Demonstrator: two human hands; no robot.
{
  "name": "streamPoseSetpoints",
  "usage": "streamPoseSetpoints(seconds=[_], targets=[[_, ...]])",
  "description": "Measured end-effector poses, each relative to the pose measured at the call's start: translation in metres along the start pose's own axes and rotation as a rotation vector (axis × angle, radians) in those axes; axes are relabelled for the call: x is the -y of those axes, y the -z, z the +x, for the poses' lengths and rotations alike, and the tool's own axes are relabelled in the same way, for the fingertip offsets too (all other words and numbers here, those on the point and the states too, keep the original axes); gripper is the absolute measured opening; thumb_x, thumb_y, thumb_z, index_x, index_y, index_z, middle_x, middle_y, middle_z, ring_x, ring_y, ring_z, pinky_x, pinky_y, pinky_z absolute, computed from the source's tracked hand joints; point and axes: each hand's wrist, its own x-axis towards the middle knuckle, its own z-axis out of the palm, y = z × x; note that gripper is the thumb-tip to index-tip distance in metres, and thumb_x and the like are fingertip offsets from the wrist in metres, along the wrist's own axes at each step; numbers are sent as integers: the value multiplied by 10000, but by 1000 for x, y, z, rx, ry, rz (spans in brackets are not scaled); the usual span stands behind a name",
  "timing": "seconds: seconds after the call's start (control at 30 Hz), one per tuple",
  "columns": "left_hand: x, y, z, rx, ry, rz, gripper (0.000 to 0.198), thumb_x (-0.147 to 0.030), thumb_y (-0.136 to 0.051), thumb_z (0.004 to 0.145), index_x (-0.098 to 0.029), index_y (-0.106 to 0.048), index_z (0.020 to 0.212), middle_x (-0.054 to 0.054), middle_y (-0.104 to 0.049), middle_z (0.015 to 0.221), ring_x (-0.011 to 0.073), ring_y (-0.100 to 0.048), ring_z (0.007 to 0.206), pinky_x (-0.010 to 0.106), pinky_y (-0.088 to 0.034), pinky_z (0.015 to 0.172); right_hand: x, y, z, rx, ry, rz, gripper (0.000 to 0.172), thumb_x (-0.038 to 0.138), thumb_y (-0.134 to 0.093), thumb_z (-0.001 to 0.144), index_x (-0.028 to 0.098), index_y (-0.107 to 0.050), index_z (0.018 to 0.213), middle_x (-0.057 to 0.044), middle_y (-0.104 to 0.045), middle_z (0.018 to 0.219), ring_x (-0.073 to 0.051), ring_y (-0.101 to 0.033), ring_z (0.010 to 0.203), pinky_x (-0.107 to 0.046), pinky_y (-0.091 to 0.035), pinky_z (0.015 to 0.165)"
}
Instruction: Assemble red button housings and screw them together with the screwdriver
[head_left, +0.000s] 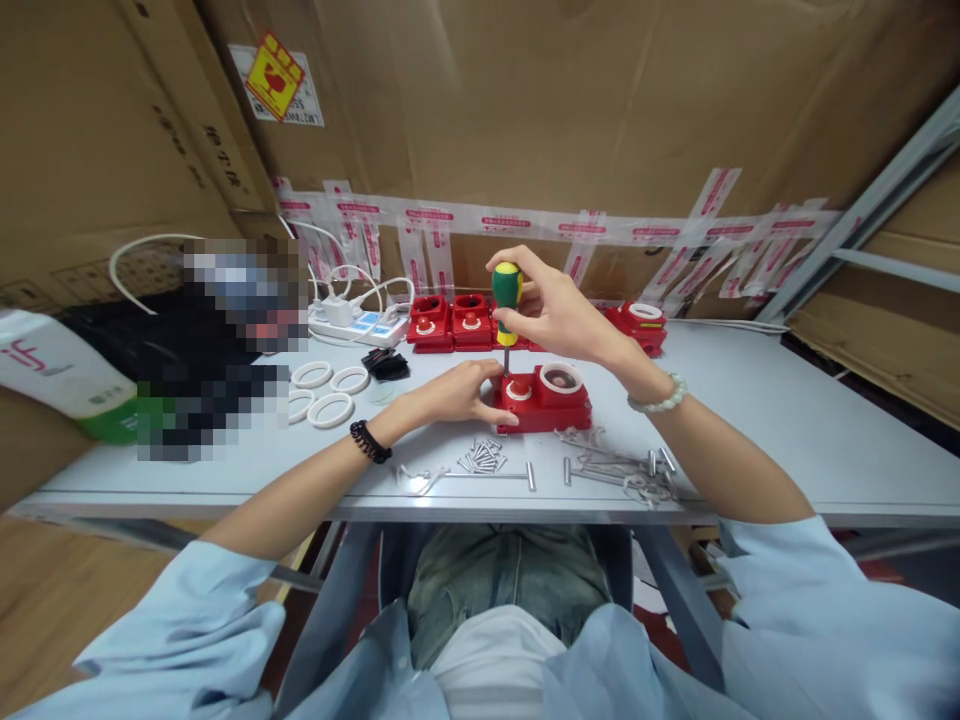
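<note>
Housing [544, 400] sits mid-surface [787, 410], near the front edge. Left hand [450, 393] touches its left side; right hand [559, 315] above it holds a screwdriver [507, 300] upright, tip down on the housing. Screws [481, 455] lie just in front of the housing, metal brackets [619, 468] front-right. Rings [330, 392] lie to the left. Row of more housings [450, 322] behind, power strip [352, 322] left of that row. Cardboard boxes [600, 100] stand behind the surface.
</note>
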Motion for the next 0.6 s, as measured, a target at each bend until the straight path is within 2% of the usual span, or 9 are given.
streamPoseSetpoints(seconds=[0.17, 0.23, 0.33, 0.4, 0.6], targets=[[-1, 1, 0, 0, 14, 7, 539, -660, -727, 713, -179, -559, 891, 33, -630, 869, 188, -558, 733, 303, -411, 670, 2, -9, -3, -156, -127, -223, 399, 339, -616, 858, 220, -468, 1209, 21, -529, 729, -134, -432, 598, -318, -404, 648], [-1, 1, 0, 0, 11, 6, 533, -652, -728, 717, -177, -563, 892, 32, -628, 862, 187, -558, 731, 303, -409, 669, 1, -7, -3, -140, -127, -225, 412, 315, -610, 848, 218, -467, 1223, 2, -557, 785, -141, -462, 632, -325, -415, 670], [1, 0, 0, 7, 10, 16, 537, -650, -723, 725, -172, -562, 908, 34, -626, 864, 190, -560, 738, 300, -403, 671, -5, -1, -3, -50, -48, -63, 467, 216, -577, 815, 235, -426, 1256, -12, -573, 913, -136, -509, 702, -308, -444, 692], [1, 0, 0, 16, 15, 34, 552, -659, -719, 726, -169, -559, 923, 36, -624, 870, 194, -561, 747, 298, -400, 674, -7, 0, -3, -19, -5, 17, 482, 213, -584, 810, 247, -413, 1259, 2, -564, 913, -125, -511, 695, -293, -452, 684], [2, 0, 0, 14, 22, 56, 570, -677, -707, 726, -167, -567, 941, 42, -630, 885, 192, -558, 748, 294, -394, 674, -2, -10, -5, -168, -117, -247, 431, 300, -601, 856, 196, -467, 1252, 20, -528, 732, -131, -423, 588, -318, -400, 664]])
